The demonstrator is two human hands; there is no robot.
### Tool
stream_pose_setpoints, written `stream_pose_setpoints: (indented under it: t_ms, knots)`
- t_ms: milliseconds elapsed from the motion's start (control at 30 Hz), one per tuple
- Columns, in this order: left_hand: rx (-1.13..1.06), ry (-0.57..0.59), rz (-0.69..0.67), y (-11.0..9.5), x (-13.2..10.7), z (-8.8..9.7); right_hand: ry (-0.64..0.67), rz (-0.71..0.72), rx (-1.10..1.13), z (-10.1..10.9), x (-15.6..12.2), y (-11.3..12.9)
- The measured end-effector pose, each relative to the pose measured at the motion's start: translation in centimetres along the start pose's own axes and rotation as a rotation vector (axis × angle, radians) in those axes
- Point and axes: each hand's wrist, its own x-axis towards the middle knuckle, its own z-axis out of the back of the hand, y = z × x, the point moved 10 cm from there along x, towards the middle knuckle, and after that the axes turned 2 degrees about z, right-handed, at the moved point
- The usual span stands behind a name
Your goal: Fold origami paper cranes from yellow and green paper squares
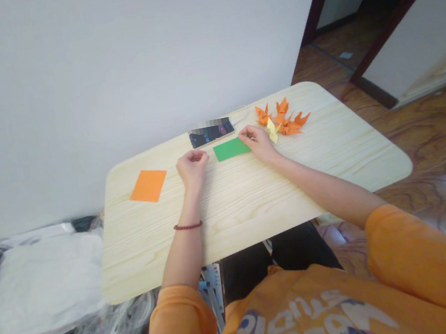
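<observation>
A green sheet of paper (231, 149), an oblong strip in outline, lies on the pale wooden table in front of me. My right hand (259, 142) has its thumb and fingertips closed on the sheet's right end. Just left of the sheet, a small gap away, is my left hand (192, 167); its fingers are curled and pinched together, with nothing visible in them. Farther left lies a flat orange square of paper (148, 186). Beyond my right hand sit several folded orange paper cranes (287, 121) and a yellow folded paper piece (272, 130).
A phone (211, 132) with a white cable (241, 111) rests at the table's back edge by the wall. The table (263, 200) has rounded corners. White bags (45, 284) and clutter are on the left; a doorway opens at the right.
</observation>
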Motion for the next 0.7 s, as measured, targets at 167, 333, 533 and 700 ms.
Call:
stream_pose_setpoints:
  t_ms: [167,333,533,700]
  knots:
    - [-0.403,0.128,0.132,0.8,-0.7,-2.7,0.051,-0.203,0.289,-1.0,-0.3,-1.8]
    - [-0.611,0.126,0.301,2.1,-1.3,-3.8,0.158,-0.288,0.517,-2.3,-0.9,-1.0]
    - [-0.713,0.305,0.39,2.3,-1.6,-5.2,0.364,-0.3,0.631,-3.8,-1.6,0.3]
    - [-0.656,0.3,0.323,1.9,-1.6,-5.2,0.454,-0.265,0.593,-4.5,-2.0,0.8]
